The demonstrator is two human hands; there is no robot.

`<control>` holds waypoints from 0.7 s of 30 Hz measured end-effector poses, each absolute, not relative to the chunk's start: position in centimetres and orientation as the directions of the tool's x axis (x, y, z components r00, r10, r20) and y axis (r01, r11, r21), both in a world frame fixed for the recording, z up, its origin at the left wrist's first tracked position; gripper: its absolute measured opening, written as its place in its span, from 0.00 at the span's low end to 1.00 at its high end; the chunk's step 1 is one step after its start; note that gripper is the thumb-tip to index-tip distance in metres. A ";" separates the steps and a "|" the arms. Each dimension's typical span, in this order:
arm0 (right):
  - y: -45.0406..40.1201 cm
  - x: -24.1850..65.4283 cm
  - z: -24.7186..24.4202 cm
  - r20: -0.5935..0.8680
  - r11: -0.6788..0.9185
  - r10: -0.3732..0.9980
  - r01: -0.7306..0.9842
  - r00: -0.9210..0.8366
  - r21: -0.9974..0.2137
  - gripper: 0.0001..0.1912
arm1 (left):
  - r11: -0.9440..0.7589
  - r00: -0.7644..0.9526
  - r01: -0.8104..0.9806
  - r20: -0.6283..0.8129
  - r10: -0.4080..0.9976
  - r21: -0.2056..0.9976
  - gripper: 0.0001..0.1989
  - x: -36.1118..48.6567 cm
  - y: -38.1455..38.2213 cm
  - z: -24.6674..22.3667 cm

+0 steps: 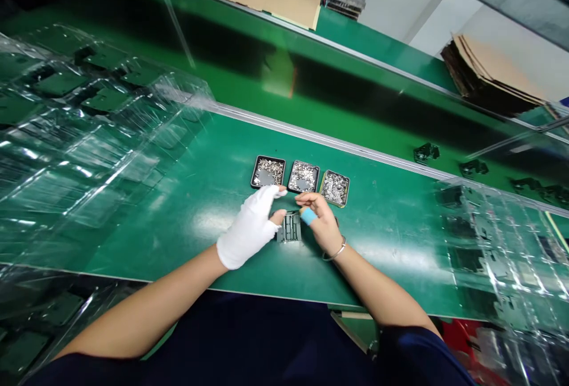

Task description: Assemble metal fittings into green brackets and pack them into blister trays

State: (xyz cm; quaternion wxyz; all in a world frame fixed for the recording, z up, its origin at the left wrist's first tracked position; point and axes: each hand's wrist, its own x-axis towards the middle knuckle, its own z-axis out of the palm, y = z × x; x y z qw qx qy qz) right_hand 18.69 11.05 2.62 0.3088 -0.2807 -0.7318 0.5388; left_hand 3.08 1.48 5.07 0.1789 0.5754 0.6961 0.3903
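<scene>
A small dark grey-green slotted part (291, 229) lies on the green bench between my hands. My left hand (249, 226), in a white glove with bare thumb and fingertips, is at its left side. The fingers reach forward and the thumb stands apart from them, close to the part's upper left corner; whether it touches is unclear. On the right, my right hand (320, 223) is bare, with blue tape round one digit and a bracelet at the wrist. Its fingers are loosely bent beside the part, tips apart, nothing visible between them.
Just beyond my hands stand three small trays of shiny metal pieces: the left tray (255, 177), middle tray (290, 183) and right tray (345, 197). Clear plastic blister trays (89, 131) are piled at left, more blister trays (511, 255) at right. Several dark parts (427, 152) sit behind a metal rail.
</scene>
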 end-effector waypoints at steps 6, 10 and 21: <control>10.8 21.0 2.8 0.182 0.593 0.456 0.145 -0.871 -0.792 0.36 | 0.116 -0.441 0.373 0.066 0.895 0.920 0.19 -0.2 0.8 5.1; 11.4 20.8 3.2 0.198 0.633 0.472 0.175 -0.859 -0.754 0.38 | 0.160 -0.425 0.402 0.029 0.905 0.901 0.18 -0.6 0.9 4.0; 36.4 23.6 6.9 0.047 0.017 0.998 0.621 0.032 -0.784 0.17 | 0.023 -0.197 0.729 0.178 0.964 0.684 0.13 0.5 1.8 1.1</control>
